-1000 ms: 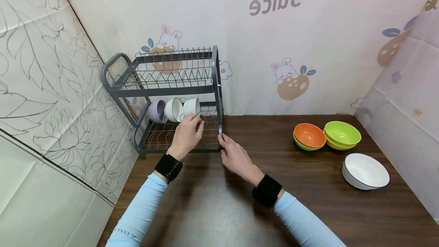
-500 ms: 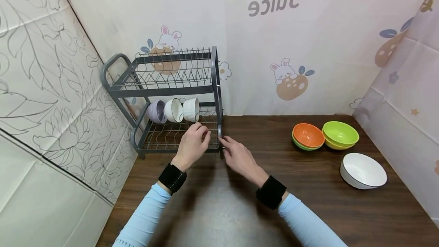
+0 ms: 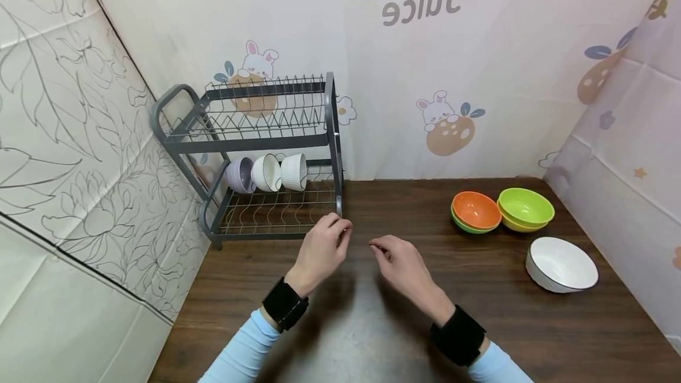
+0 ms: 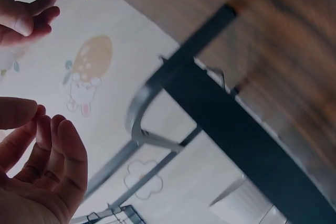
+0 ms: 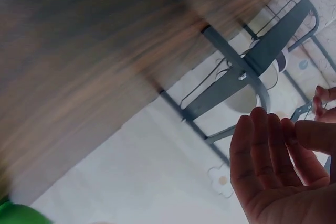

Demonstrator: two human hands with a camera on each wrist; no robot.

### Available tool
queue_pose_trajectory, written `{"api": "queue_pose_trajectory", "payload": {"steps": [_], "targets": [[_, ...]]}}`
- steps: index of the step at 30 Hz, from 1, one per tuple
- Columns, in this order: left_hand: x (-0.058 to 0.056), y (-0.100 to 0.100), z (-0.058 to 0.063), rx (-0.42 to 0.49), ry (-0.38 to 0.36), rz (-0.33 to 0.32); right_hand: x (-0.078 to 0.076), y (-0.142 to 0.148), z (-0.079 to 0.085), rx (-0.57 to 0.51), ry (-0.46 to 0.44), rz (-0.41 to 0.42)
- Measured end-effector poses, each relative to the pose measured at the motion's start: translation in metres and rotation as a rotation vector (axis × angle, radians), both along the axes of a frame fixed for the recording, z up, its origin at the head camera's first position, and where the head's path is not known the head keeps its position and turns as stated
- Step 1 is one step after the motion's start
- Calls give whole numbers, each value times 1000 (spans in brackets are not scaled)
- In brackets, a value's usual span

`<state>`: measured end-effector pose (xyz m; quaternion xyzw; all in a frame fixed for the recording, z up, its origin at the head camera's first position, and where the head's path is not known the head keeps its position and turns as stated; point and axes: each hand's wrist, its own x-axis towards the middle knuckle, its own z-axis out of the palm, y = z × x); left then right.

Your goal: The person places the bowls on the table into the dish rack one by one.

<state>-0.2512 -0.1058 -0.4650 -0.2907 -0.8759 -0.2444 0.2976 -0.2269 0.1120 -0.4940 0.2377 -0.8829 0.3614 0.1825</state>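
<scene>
My left hand (image 3: 321, 250) hovers over the table just in front of the dish rack's right front corner, fingers loosely bent and holding nothing. To its right, my right hand (image 3: 401, 265) is in the air with thumb and fingertips close together, likewise holding nothing. The grey two-tier dish rack (image 3: 250, 145) stands at the left. On its lower tier, lilac bowls (image 3: 240, 175), a white bowl (image 3: 266, 173) and a ribbed white bowl (image 3: 294, 171) sit tipped on their sides in a row. In the left wrist view, the rack's dark side bar (image 4: 226, 129) lies beyond the left fingers.
At the right of the dark wooden table (image 3: 372, 324) an orange bowl (image 3: 476, 210) sits in a green one. Beside it a lime bowl (image 3: 525, 207) rests on a yellow one. A larger white bowl (image 3: 561, 265) stands nearer. Patterned walls close off the back and sides.
My left hand has drawn back from the ribbed white bowl, towards me and to the right. My right hand has left the rack's front post and moved right. The bowls stay put.
</scene>
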Motion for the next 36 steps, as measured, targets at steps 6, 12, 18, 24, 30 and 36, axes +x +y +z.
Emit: {"api": "queue_pose_trajectory", "payload": {"steps": [6,12,18,24,30,36], "targets": [[9,7,-11,-11,-38,-12,-8,50,-15,-7,24,-119],[14,10,-16,-12,-95,-25,-29,134,-27,80,-40,-343],[15,15,-19,-11,-92,-18,-40,174,-27,145,-94,-473],[14,18,-20,-13,-87,-38,-48,188,-33,193,-111,-464],[14,16,-20,-22,-97,-36,-53,192,-37,215,-100,-482],[13,14,-19,-44,-101,-40,-58,192,-36,223,-71,-485]]}}
